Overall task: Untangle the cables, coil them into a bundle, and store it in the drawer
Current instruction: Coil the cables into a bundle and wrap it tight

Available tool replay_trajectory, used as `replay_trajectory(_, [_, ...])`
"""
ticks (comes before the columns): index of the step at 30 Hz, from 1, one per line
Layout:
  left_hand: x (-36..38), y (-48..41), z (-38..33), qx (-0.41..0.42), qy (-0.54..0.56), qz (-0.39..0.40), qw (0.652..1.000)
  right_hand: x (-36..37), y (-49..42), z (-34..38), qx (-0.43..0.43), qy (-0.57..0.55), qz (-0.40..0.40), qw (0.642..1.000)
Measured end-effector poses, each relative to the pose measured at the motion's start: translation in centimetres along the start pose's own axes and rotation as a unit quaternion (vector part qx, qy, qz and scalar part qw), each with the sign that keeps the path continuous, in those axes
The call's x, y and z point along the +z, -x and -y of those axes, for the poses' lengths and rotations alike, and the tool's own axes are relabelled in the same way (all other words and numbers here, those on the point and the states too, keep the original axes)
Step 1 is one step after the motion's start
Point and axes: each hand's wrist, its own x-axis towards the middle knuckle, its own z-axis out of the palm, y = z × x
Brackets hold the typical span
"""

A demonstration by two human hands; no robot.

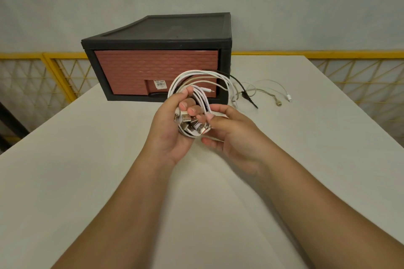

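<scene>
My left hand [172,129] grips a coil of white, beige and black cables [197,79] above the table, with several USB plugs bunched at its palm. My right hand [231,135] pinches the strands at the right side of the bunch with thumb and fingers. Loose cable ends [271,91] trail from the coil onto the table to the right, ending in a black plug, a gold plug and a white plug. Behind the coil stands the black drawer unit [157,37], its brick-red drawer front [140,65] closed.
The white table [109,181] runs to edges at left and right. A yellow mesh fence [43,76] stands behind it on both sides, and a pale wall lies beyond.
</scene>
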Motion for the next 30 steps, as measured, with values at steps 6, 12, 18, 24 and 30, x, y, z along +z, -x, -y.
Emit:
replay_trajectory(6, [-0.2,0.1,-0.1,-0.029,0.019,0.049,0.998,-0.6,-0.1,0.2,-0.014,0.013,0.023,1.0])
replay_trajectory(12, [-0.7,0.1,-0.5,-0.052,0.063,0.091,0.992,-1.0,-0.1,0.2,0.016,-0.034,0.02,0.999])
replay_trajectory(18, [-0.4,0.3,-0.6,-0.073,0.025,0.084,0.993,-1.1,-0.5,0.1,-0.075,0.056,-0.055,0.994])
replay_trajectory(24, [0.5,0.6,0.2,-0.079,-0.069,0.063,0.992,-1.1,0.0,0.7,-0.219,0.335,-0.121,0.908])
replay_trajectory(30, [0.6,0.5,0.5,-0.087,-0.097,0.058,0.99,-2.1,-0.4,1.1,-0.227,0.414,-0.12,0.873])
